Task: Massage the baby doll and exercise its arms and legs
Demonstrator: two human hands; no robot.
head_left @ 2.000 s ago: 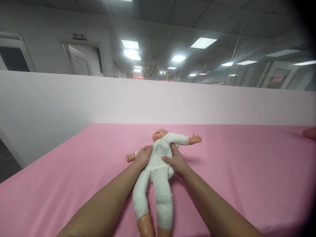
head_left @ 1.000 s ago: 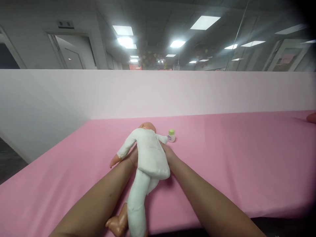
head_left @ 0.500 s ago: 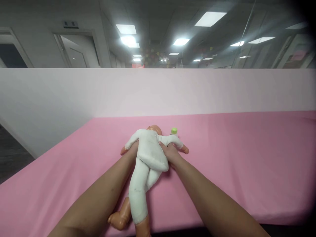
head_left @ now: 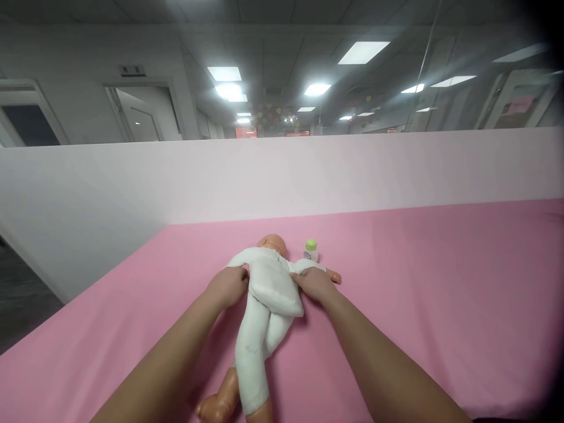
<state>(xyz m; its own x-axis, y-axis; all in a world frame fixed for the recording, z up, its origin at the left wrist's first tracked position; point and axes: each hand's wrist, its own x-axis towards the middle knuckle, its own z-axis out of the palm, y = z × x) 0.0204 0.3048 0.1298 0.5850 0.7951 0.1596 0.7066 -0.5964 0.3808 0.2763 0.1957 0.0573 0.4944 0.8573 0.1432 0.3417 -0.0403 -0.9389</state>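
A baby doll [head_left: 273, 285] with a white cloth body and bare tan head, hands and feet lies stretched out, its head away from me. My left hand [head_left: 229, 286] is closed against the doll's left-hand side, just below its shoulder, and covers much of that arm. On the other side, my right hand [head_left: 315, 283] is closed at the armpit and arm, thumb against the torso. Most fingertips of both hands are hidden. Beyond the right-hand arm stands a small clear bottle [head_left: 311, 251] with a green cap.
A pink sheet [head_left: 423, 305] covers the padded surface under the doll. Behind it rises a low white wall [head_left: 352, 170], with glass above. A dark floor [head_left: 22, 294] shows past the left edge.
My left hand has come out from beneath the doll's arm and now lies over it. My right hand has shifted up onto the other arm. The camera view has tilted slightly up.
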